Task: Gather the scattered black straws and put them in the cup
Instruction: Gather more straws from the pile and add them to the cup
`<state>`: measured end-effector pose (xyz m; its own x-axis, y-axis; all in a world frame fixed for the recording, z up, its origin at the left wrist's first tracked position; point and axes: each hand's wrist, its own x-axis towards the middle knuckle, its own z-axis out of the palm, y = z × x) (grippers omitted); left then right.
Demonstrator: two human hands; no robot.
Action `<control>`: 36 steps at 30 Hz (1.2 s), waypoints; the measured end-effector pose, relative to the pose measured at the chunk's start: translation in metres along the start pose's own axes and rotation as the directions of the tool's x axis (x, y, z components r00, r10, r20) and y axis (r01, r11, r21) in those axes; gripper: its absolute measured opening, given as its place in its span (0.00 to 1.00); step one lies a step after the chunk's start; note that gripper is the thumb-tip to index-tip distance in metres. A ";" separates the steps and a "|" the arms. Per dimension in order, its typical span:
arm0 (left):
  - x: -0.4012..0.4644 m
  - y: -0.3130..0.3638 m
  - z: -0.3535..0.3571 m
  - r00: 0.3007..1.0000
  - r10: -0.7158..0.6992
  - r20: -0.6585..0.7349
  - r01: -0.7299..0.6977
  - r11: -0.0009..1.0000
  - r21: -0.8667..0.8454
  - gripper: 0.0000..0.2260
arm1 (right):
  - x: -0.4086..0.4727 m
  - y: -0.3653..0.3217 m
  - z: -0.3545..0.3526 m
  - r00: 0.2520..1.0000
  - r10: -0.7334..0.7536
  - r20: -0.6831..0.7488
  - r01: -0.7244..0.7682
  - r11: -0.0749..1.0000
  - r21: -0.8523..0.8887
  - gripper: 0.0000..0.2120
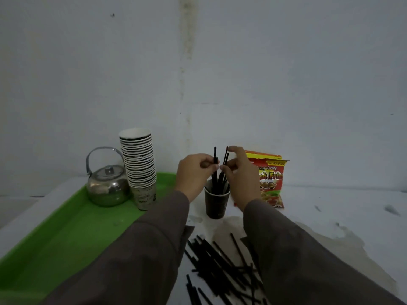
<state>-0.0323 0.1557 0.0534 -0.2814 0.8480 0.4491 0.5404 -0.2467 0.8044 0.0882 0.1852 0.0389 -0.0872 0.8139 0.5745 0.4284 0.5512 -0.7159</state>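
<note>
A dark paper cup (215, 205) stands upright on the white table, with several black straws (218, 179) standing in it. My left hand (193, 175) pinches the straws on the left side just above the rim. On the right side, my right hand (237, 172) pinches the other straws, its forefinger resting near their tips. A loose pile of black straws (222, 267) lies scattered on the table in front of the cup, between my two sleeves.
A green tray (66, 234) at the left carries a metal kettle (108, 186) and a tall stack of paper cups (139, 166). A red and yellow snack packet (272, 179) leans against the wall right behind the cup. The table surface is stained at the right.
</note>
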 end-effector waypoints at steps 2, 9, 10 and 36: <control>-0.002 -0.011 0.006 1.000 -0.015 0.021 0.014 0.999 0.035 0.05 | -0.004 0.011 0.007 0.999 -0.027 0.032 0.029 0.997 -0.072 0.28; -0.004 -0.029 0.017 0.991 -0.060 0.122 0.035 0.979 0.200 0.06 | -0.013 0.038 0.019 1.000 -0.006 0.023 0.013 0.944 -0.330 0.23; -0.004 -0.030 0.018 0.989 -0.066 0.129 0.037 0.976 0.216 0.07 | -0.013 0.040 0.019 1.000 -0.007 0.028 0.016 0.936 -0.352 0.20; -0.196 -0.020 -0.043 0.797 0.070 0.600 -0.297 0.910 0.288 0.09 | -0.188 0.002 -0.115 0.785 0.051 0.618 0.114 0.968 -0.225 0.04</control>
<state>-0.0218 -0.0258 -0.0342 0.2895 0.9400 0.1804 0.8039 -0.3411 0.4872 0.2090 0.0128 -0.0251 -0.6021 0.7803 0.1690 0.6071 0.5849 -0.5379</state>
